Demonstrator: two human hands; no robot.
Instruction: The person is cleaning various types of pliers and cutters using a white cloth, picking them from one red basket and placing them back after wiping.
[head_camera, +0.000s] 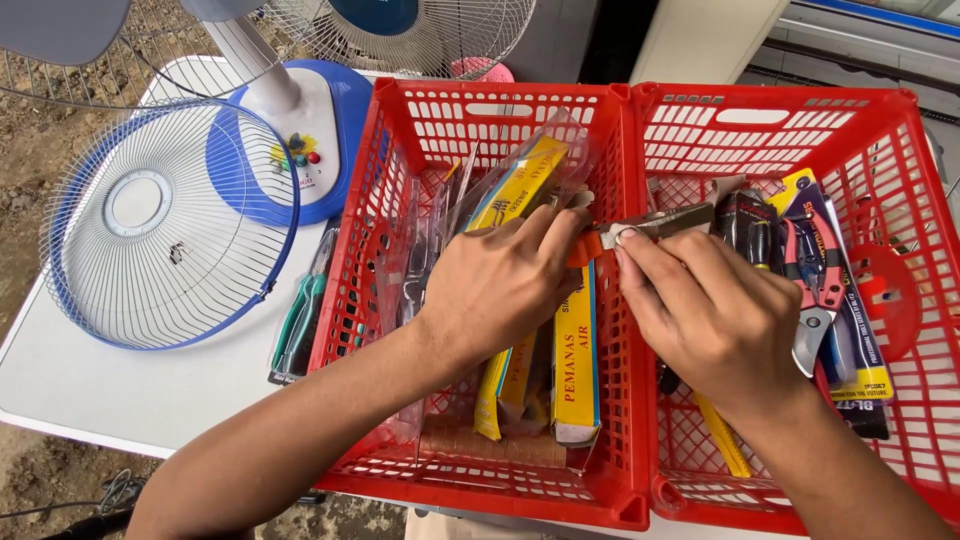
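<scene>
Landmark: the shared wall (628, 250) between the two red baskets; every place below is given from it.
Held thing: a small tool with an orange handle and grey metal blade (655, 224), lying crosswise right over the shared wall, orange end toward the left basket, grey end toward the right one.
Left grip: my left hand (500, 285) comes in just left of the wall, fingers curled closed on the orange end of the tool.
Right grip: my right hand (715, 315) sits just right of the wall, thumb and forefinger pinched closed on the grey metal part; the tool lies at my fingertips, above the back of the hand.
Left basket (480, 480): left of the wall; holds yellow boxed items (577, 370) and clear-packed tools, partly under my left hand.
Right basket (890, 140): right of the wall; holds pink-handled pruning shears (815, 290) in a card pack, well right of my right hand.
Surface (80, 390): white, far left of the wall; carries a blue-rimmed fan grille (165, 225) and green-handled pliers (300, 320) just outside the left basket.
</scene>
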